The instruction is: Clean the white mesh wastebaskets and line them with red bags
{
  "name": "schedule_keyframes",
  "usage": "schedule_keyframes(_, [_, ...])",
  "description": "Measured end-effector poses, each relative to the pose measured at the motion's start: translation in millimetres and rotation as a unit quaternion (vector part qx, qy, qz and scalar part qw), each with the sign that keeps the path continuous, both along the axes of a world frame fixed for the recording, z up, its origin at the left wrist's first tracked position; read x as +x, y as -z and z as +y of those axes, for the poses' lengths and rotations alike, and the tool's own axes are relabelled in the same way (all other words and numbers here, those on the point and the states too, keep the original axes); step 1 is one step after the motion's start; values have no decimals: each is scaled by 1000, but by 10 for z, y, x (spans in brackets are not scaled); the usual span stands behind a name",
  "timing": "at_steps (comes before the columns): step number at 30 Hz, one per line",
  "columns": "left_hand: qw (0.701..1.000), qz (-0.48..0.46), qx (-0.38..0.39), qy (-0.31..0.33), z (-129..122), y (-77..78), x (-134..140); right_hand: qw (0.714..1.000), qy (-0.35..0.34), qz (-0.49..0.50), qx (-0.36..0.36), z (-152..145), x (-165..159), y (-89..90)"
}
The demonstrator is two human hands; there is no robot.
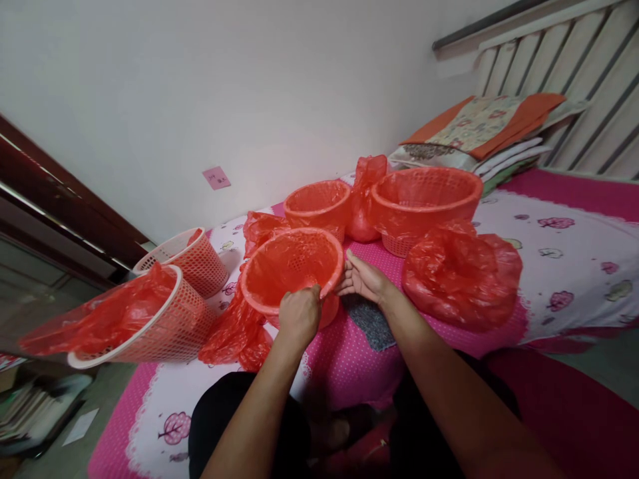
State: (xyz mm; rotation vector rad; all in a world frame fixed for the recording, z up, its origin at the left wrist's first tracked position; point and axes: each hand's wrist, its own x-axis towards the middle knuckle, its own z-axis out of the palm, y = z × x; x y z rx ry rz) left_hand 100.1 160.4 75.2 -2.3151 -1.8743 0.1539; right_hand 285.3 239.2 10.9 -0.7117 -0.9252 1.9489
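Observation:
A round plastic basket point(259, 299) lined with a red plastic bag point(294, 259) stands on the bed in front of me, the bag folded over its rim. My left hand point(300, 313) is closed on the near rim, thumb on top, with the bag under it. At the right side of the same rim, my right hand point(363, 278) has its fingers closed on the bag's edge; what lies between the fingertips is partly hidden. Loose red bag film point(237, 336) spreads left of the basket. A grey cloth point(372, 322) lies beneath my right hand.
Behind stand two more bag-lined baskets, one smaller point(319, 207) and one larger point(426, 199). A bunched red bag point(462, 279) lies at right. Two white-rimmed baskets, one upright point(212, 263) and one tilted point(184, 326), are at left. Folded bedding point(479, 130) is stacked near the radiator point(564, 73).

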Motion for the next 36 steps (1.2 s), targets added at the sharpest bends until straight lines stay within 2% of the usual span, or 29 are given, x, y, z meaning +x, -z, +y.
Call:
schedule_keyframes(6, [1000,-5,7,12,-11,22,-16,999,-24,17,24,51,68,82])
schedule_keyframes(8, [1000,-7,5,17,-31,31,-16,999,13,-8,29,83,122,102])
schedule_keyframes(13, [1000,-8,-5,16,-121,43,-12,984,175,-4,44,162,247,127])
schedule_keyframes(16, [1000,-7,-13,15,-209,67,8,977,205,12,61,172,247,125])
schedule_keyframes(24, [999,-8,-30,19,-427,144,102,984,167,6,63,78,89,60])
schedule_keyframes(36, [999,-38,-17,0,-636,296,144,992,98,-5,83,0,97,-6])
